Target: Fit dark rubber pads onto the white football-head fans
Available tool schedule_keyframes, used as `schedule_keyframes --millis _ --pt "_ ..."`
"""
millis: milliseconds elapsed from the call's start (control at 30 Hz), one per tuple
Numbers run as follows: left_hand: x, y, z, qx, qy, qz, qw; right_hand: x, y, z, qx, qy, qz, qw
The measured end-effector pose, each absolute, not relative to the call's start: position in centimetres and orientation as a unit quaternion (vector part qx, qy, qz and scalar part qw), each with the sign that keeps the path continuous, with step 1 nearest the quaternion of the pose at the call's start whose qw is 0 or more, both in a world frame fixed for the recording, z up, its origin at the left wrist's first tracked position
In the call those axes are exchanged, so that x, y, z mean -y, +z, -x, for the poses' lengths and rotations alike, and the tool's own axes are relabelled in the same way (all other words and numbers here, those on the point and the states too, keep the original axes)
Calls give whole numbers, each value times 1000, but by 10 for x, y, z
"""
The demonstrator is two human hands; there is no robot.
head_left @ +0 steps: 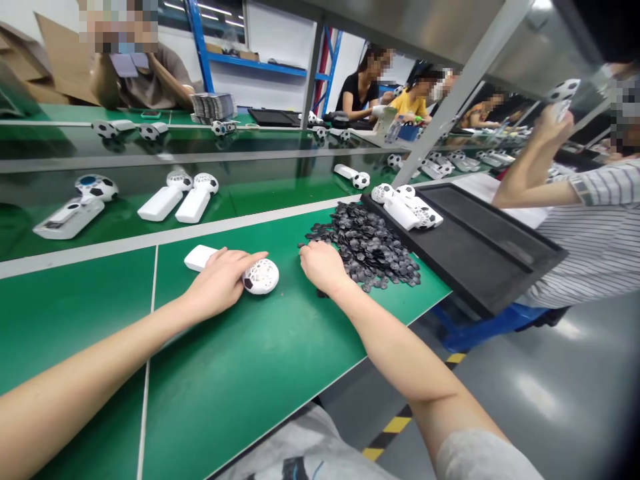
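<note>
My left hand (217,283) is closed over a white handheld fan (261,277) lying on the green bench. The fan's round head has a football pattern and shows beyond my thumb, while its white handle sticks out behind my fingers. My right hand (323,267) is at the left edge of a heap of small flat black pieces (373,243). Its fingers are bent and pressed together, with a dark bit by the fingertips. Whatever they pinch is mostly hidden.
More football fans (195,200) lie on the conveyor belt (260,180) behind the bench. A black tray (480,233) to the right carries several fans (407,207). A co-worker's raised hand (555,127) holds another fan at far right. A slanted metal post (450,100) rises behind the tray.
</note>
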State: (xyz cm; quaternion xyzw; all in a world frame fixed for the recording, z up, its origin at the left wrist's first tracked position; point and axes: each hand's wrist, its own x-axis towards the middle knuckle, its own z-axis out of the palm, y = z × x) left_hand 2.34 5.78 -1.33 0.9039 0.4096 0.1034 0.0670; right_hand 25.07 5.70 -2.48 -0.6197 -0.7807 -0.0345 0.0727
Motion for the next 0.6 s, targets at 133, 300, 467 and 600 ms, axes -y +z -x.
schedule_keyframes --millis 133,300,467,600 --pt "-55 -13 -23 -405 97 -906 81 -53 -23 -257 793 56 578 184" --pt "-53 -12 -24 -406 107 -902 102 -37 -20 -245 740 366 419 378" --pt "-52 -12 -27 -419 125 -892 115 -25 -14 -231 742 349 409 400" --pt "-51 -11 -29 -431 136 -884 119 -23 -17 -226 746 374 403 374"
